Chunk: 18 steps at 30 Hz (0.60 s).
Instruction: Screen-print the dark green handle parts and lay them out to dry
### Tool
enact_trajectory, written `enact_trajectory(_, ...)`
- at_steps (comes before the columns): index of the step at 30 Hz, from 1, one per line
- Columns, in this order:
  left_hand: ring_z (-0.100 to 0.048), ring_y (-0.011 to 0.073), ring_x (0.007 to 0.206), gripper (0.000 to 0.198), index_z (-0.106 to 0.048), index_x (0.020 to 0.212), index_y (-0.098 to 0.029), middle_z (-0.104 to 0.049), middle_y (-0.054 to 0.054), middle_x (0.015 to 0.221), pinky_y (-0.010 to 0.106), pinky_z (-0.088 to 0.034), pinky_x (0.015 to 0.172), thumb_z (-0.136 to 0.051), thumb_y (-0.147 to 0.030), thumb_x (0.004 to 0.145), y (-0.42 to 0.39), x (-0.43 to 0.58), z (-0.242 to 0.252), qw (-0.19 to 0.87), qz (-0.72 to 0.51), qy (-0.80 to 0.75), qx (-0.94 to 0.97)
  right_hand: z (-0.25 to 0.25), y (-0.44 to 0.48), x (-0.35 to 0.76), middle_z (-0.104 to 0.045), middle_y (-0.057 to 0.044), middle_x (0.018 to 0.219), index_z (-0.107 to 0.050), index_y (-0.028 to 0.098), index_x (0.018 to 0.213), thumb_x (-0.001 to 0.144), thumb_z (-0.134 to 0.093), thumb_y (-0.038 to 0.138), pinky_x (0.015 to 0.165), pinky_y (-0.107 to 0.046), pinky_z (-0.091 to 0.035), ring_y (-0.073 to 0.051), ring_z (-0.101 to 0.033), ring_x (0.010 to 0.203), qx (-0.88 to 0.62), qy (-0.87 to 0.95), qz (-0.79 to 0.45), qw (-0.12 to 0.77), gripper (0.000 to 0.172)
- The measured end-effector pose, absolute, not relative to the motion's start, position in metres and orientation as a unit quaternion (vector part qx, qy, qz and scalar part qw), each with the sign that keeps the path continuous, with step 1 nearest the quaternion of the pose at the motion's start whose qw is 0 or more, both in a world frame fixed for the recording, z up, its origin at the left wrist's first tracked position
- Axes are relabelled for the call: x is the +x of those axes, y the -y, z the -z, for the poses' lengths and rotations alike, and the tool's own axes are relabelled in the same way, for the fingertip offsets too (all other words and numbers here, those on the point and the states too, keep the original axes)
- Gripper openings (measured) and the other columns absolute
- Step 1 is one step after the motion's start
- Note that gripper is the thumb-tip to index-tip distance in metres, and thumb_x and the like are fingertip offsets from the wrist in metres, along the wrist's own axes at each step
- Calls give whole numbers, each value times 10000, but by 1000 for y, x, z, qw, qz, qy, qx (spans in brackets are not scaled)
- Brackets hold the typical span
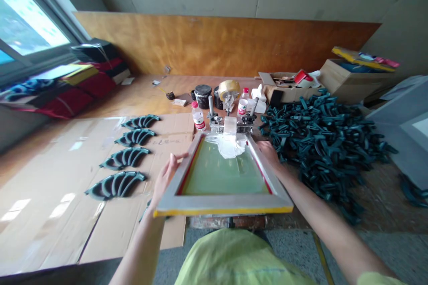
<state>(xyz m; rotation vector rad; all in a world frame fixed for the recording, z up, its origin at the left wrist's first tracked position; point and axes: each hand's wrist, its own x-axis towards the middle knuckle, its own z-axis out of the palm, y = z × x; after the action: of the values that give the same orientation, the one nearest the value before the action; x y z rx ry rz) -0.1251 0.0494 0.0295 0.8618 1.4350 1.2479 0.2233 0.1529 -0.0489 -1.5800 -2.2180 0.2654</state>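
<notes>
A silk-screen printing frame [225, 203] with a pale green mesh [224, 178] lies in front of me, clamped at its far end. White paste [230, 146] is spread over the mesh near the clamp [230, 124]. My left hand [166, 176] is beside the frame's left side, fingers stretched out and a fingertip at its edge. Against the right side is my right hand [268, 152], its fingers partly hidden by the frame. Whatever lies under the frame is hidden.
Curved dark green parts stand in rows [117, 185] on cardboard [67, 164] at left. A large pile of similar parts [321, 142] lies at right. Bottles [199, 118], black tubs [203, 95] and a tape roll [229, 88] are behind the frame, cardboard boxes [344, 81] at back right.
</notes>
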Motion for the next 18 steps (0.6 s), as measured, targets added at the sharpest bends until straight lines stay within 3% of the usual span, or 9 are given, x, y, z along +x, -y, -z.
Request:
enact_trajectory(3, -674, 181, 706, 753, -574, 1315, -189, -738, 35, 884, 254, -516, 605, -681, -639, 721, -24, -125, 10, 555, -448, -615, 337, 27, -178, 213, -622, -130, 1206, -619, 157, 1248, 922, -499, 206, 1019, -397, -417, -256, -539, 1144, -577, 771, -63, 261, 351)
enact_trajectory(6, -684, 197, 750, 926, -440, 1445, -207, -741, 41, 905, 263, -530, 637, -729, -625, 671, -18, -122, 48, 557, -431, -634, 321, 12, -197, 175, -525, -144, 1335, -524, 158, 1336, 804, -693, 218, 1039, -395, -408, -274, -486, 1225, -520, 813, -44, 256, 562)
enact_trajectory(8, -682, 198, 760, 947, -442, 1448, -195, -739, 53, 919, 260, -528, 643, -727, -637, 661, -20, -121, 66, 540, -425, -653, 318, 10, -203, 148, -590, -141, 1219, -569, 152, 1253, 770, -720, 191, 964, -387, -446, -279, -534, 1139, -513, 834, -48, 196, 508)
enact_trajectory(11, -672, 192, 742, 922, -481, 1423, -186, -736, 58, 921, 251, -514, 627, -718, -648, 661, -24, -123, 78, 536, -414, -662, 320, 17, -199, 129, -670, -100, 948, -647, 159, 1036, 803, -654, 159, 808, -341, -474, -249, -602, 918, -521, 845, -65, 99, 233)
enact_trajectory(13, -670, 195, 737, 886, -514, 1395, -182, -734, 56, 899, 251, -508, 621, -707, -654, 670, -24, -126, 81, 536, -408, -663, 325, 24, -187, 132, -678, -85, 883, -663, 168, 933, 812, -603, 121, 769, -318, -465, -229, -604, 866, -503, 858, -70, 76, 143)
enact_trajectory(18, -675, 208, 800, 810, -552, 1350, -177, -733, 59, 911, 277, -522, 689, -685, -647, 704, -21, -127, 85, 538, -418, -649, 339, 23, -150, 168, -684, -68, 875, -683, 173, 862, 760, -505, -18, 765, -283, -456, -197, -598, 903, -349, 927, -103, 95, 280)
